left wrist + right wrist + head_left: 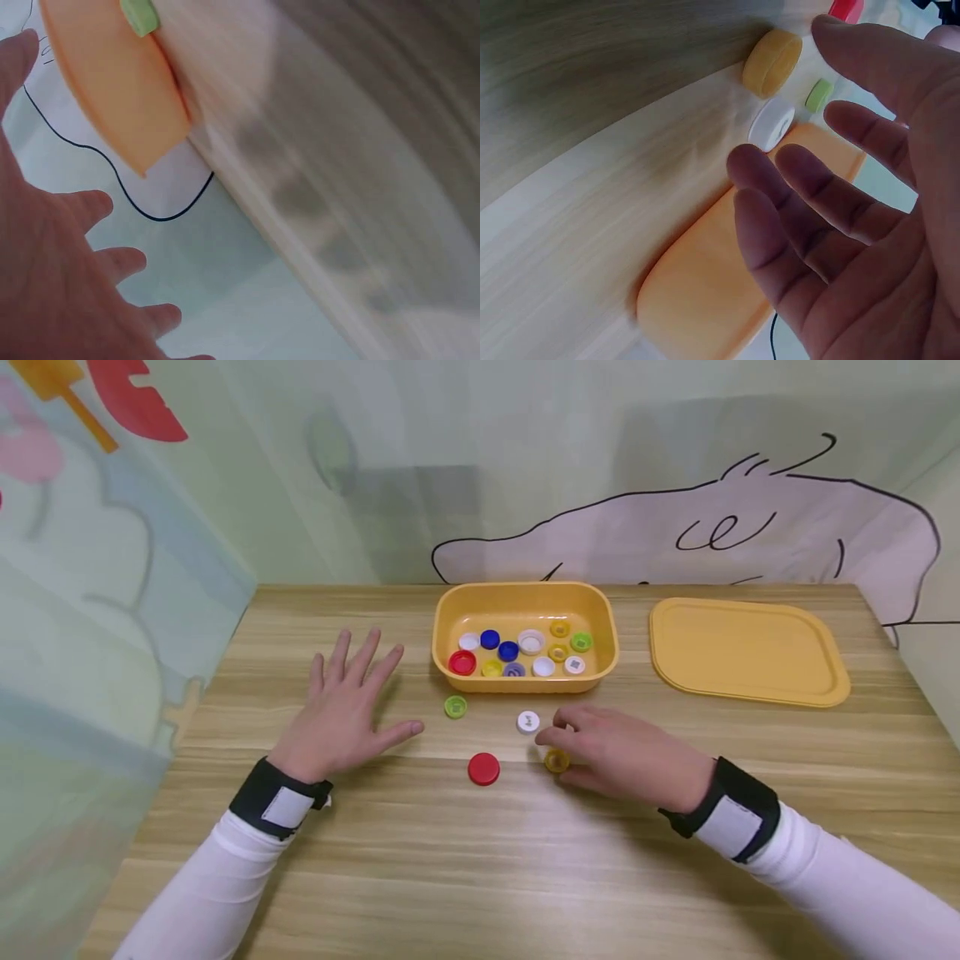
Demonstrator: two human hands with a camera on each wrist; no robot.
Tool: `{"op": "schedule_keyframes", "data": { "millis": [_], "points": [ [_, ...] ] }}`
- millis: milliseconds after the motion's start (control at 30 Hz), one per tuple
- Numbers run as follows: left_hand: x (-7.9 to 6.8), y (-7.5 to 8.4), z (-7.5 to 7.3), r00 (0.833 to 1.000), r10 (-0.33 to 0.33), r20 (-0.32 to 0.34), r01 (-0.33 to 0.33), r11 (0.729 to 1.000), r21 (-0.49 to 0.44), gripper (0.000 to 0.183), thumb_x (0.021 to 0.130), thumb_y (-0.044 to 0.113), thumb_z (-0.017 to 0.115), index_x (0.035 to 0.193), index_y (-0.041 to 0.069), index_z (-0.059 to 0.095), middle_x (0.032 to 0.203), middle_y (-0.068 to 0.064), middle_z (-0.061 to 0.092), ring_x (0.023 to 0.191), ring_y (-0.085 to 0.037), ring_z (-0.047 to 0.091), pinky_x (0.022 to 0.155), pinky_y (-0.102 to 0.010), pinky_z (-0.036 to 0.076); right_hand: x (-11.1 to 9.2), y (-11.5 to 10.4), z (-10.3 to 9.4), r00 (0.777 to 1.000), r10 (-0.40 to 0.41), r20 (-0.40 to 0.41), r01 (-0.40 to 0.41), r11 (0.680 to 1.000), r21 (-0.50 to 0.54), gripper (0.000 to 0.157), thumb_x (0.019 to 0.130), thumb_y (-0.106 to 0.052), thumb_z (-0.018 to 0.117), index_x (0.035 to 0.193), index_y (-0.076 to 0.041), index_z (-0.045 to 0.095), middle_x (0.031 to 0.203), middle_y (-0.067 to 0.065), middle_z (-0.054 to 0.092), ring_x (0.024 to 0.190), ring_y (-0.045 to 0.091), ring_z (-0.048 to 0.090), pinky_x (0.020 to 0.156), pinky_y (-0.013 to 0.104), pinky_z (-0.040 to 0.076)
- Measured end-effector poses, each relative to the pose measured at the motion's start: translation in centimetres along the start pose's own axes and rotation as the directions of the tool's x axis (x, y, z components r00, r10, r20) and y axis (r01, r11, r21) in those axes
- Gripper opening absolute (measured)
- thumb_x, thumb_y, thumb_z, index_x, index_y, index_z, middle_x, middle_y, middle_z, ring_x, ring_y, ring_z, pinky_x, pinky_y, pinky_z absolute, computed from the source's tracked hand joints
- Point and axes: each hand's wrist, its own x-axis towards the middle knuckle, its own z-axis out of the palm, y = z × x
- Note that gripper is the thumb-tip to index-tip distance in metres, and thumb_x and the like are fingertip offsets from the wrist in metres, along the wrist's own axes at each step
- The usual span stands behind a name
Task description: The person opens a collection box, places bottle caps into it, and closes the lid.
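The yellow tub (525,602) sits toward the back of the wooden table (450,860) and serves as the landmark here: it holds a scatter of bottle caps in white, blue, red, yellow and green. Four more caps lie on the table in front of it. The green cap (455,707) is just in front of the tub's front-left corner, the white cap (528,722) just in front of the middle of its front wall, the red cap (483,769) farther forward, and the yellow cap (557,762) forward and slightly right. The right hand (626,756) lies in front of the tub with its fingers loosely bent and slightly apart; in the wrist view the fingertips (754,176) stand clear of the yellow cap, close to it but not closed on it, and the white one is just beside them. The left hand (341,714) rests flat on the table to the left of the tub, fingers spread and straight, holding nothing. The flat yellow lid (746,647) lies to the right of the tub. By the look of it, the step in hand is the reach for a loose cap; a pinch across the yellow cap's rim would be needed next.
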Motion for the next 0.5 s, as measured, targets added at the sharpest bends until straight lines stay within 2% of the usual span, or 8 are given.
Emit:
{"op": "schedule_keyframes", "data": {
  "millis": [267,500],
  "points": [
    [-0.5,-0.2,1.1,0.997,-0.054,0.049,0.054,0.998,-0.012,0.104,0.082,0.089,0.031,0.163,0.024,0.018,0.167,-0.009,-0.005,0.147,-0.041,-0.016,0.108,-0.068,-0.010,1.4,-0.3,0.2,0.996,0.005,0.091,-0.006,1.000,0.004,0.034,0.083,-0.023,0.082,0.113,-0.014,0.069,0.105,0.002,0.060,0.089,0.013,0.056,0.085,0.032,0.053],
    [-0.9,-0.3,1.4,0.995,-0.072,0.068,0.073,0.997,-0.011,0.104,0.083,0.088,0.032,0.163,0.023,0.016,0.167,-0.011,-0.004,0.147,-0.043,-0.016,0.109,-0.070,-0.005,1.9,-0.1,0.8,0.993,0.001,0.121,-0.001,1.000,0.007,0.025,0.086,-0.020,0.078,0.109,-0.014,0.070,0.101,0.000,0.057,0.085,0.011,0.053,0.081,0.029,0.053]
  ]
}}
